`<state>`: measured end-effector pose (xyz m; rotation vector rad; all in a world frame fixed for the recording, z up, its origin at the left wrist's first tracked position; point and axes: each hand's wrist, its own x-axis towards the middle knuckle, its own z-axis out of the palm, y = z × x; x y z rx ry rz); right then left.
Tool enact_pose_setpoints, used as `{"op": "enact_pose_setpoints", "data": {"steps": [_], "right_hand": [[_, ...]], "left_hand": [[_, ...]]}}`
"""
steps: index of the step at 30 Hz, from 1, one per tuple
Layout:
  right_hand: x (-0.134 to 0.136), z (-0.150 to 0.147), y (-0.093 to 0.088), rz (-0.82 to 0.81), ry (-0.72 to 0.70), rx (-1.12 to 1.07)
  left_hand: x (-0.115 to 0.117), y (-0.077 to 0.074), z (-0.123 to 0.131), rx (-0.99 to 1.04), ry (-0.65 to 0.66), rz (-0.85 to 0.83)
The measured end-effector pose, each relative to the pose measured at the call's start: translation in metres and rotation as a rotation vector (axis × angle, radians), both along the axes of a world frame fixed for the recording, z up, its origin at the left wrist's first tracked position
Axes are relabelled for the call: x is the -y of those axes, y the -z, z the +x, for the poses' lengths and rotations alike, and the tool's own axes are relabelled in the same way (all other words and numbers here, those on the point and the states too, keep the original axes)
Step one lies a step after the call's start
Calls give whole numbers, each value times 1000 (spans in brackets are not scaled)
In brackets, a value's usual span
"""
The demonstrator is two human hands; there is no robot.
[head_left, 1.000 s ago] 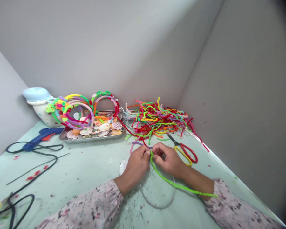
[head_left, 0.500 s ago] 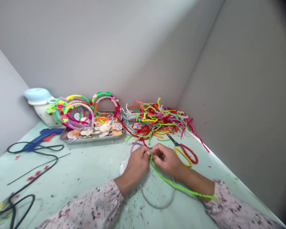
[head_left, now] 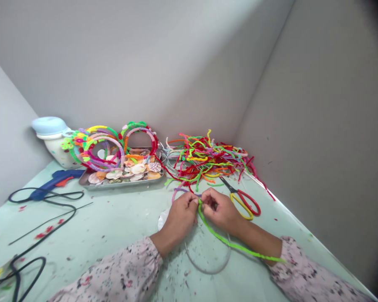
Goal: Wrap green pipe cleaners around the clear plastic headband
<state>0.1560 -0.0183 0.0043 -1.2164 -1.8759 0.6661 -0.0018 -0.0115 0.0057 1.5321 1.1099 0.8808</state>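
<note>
My left hand (head_left: 179, 217) and my right hand (head_left: 219, 211) meet at the middle of the table, their fingertips pinching a bright green pipe cleaner (head_left: 229, 237) near its upper end. That strand runs down and to the right across my right wrist side. Beneath my hands lies a thin, bare, see-through hoop (head_left: 208, 260), perhaps a headband frame, with its top hidden behind them. A purple pipe cleaner (head_left: 182, 190) curves just beyond my left fingers. Red-handled and yellow-handled scissors (head_left: 245, 203) lie to the right of my right hand, not touching it.
A tangled heap of multicoloured pipe cleaners (head_left: 204, 159) sits at the back. To its left stand decorated hoops (head_left: 101, 147) on a metal tray of seashells (head_left: 121, 185). A blue glue gun (head_left: 55, 180) with black cord (head_left: 44, 209) lies left. Grey walls bound the back and right.
My hands have barely moved and stay pinched on the green strand. The whole view has shifted only slightly.
</note>
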Motion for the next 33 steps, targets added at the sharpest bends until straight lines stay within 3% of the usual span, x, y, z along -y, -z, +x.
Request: {"op": "enact_pose_setpoints", "data": {"steps": [11, 18, 33], "right_hand": [[-3, 6, 2, -118, -54, -150], [-2, 4, -1, -155, 32, -87], [1, 3, -4, -171, 7, -57]], "left_hand": [[-4, 3, 0, 103, -25, -30], [-7, 7, -1, 114, -90, -24], [-3, 1, 1, 68, -113, 7]]}}
